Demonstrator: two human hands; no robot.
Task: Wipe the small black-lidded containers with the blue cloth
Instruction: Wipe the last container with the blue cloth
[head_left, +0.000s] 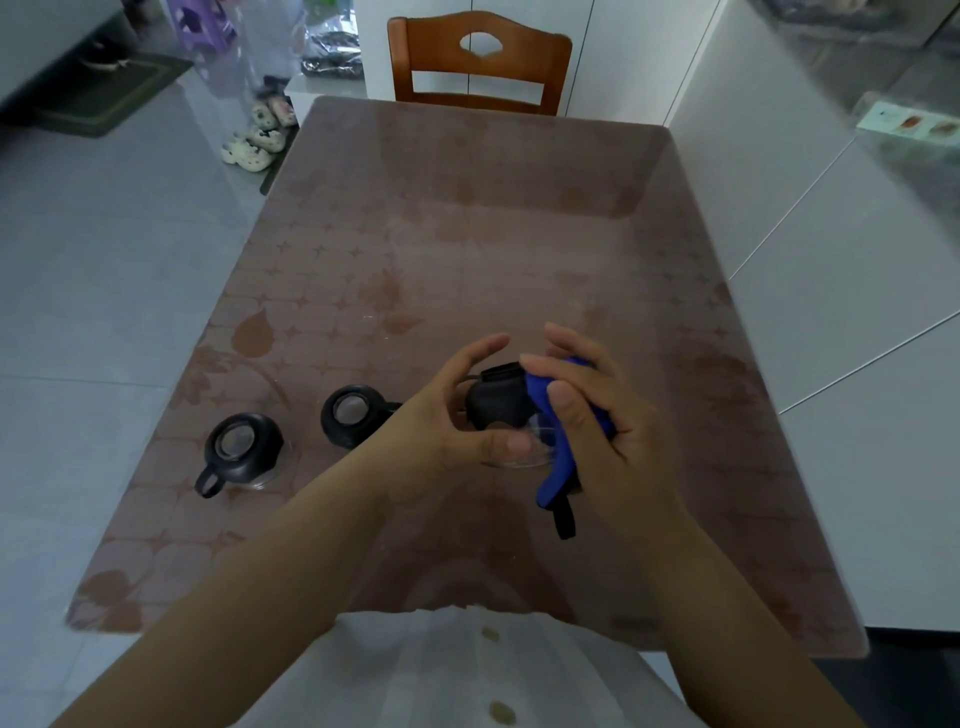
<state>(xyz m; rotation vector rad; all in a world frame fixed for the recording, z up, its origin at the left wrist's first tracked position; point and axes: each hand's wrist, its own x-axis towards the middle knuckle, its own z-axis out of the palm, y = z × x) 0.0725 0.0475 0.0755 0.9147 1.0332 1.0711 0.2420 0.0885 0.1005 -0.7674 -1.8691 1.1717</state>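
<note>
Container (496, 402), round, black-lidded, pinched by left hand (441, 415); right hand (608, 431) clutches blue cloth (556, 478).

No text, brand or number can be read anywhere. The printed card (914, 122) on the white counter (810, 171) and the purple package (202, 21) at the far left are too blurred to make out.

The bench (467, 234) has a glossy brown cover printed with leaves and small stars. Two black-lidded containers stand on it, both left of the left hand (447, 415). The first container (353, 415) sits just beside that hand's wrist, which hides its right edge. The second container (243, 449) stands farther left, apart from the first, its black loop pointing toward the bench's near edge. Each lid has a round grey centre.
</note>
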